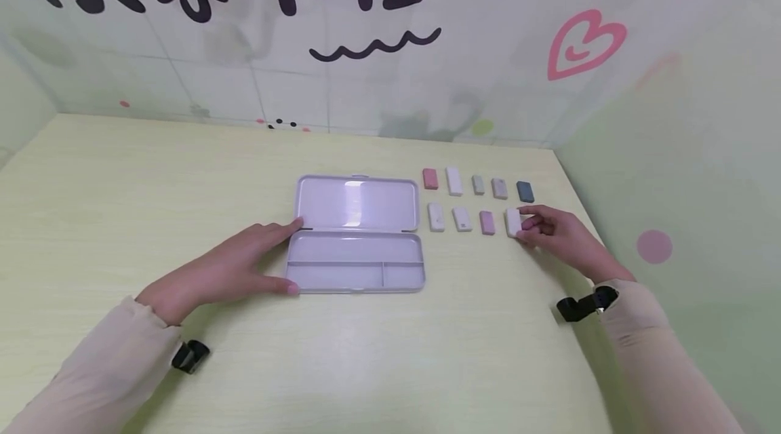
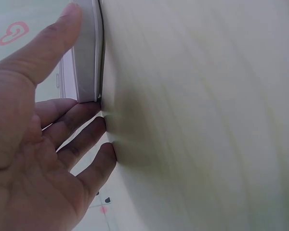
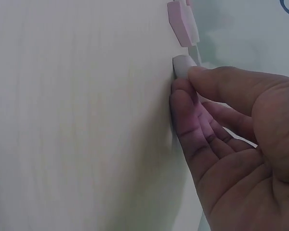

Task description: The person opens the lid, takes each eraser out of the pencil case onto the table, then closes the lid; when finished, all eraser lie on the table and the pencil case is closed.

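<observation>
A lavender pencil case lies unfolded on the table, its lid tipped back and its divided tray bare. My left hand is at the case's left side, thumb by the front corner and forefinger near the hinge. In the left wrist view, the thumb and fingers of the left hand are spread along the case's edge. To the right, my right hand pinches a white block-shaped eraser at the end of the front row. Its fingers partly cover the eraser in the right wrist view.
Several erasers stand in two rows right of the case, among them a red one, a dark blue one and a pink one. A printed wall bounds the back, and another wall the right.
</observation>
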{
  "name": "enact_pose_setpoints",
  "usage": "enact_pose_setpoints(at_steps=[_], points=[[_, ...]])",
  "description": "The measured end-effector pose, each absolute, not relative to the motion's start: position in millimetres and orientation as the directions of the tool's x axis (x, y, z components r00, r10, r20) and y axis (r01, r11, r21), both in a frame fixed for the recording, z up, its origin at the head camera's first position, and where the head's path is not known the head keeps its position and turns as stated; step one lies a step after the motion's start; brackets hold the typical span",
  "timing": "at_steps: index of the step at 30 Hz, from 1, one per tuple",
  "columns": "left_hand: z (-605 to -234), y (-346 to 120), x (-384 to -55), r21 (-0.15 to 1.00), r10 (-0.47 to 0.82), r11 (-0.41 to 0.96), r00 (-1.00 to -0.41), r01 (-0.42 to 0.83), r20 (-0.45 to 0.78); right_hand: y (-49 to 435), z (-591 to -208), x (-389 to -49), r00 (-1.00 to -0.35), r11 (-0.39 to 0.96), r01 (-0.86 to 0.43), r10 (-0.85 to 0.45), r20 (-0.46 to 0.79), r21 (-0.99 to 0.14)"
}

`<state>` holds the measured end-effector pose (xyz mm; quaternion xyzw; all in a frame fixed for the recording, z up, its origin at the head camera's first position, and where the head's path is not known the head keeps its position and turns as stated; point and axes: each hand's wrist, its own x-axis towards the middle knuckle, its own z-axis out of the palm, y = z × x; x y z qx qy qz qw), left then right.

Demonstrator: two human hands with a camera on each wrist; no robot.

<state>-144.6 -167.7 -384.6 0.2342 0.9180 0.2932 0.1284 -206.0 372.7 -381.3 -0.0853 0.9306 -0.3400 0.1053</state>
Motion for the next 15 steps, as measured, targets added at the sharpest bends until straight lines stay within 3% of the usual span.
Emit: enact_pose_setpoints(at_steps=[15], points=[[-383.6,-169.1,-143.3,0.601,0.504,0.718,-0.858,0.353,-0.098,370.9,-379.6,-211.4,-0.951,0.744,-0.031,-0.228,-0.210,-0.667]])
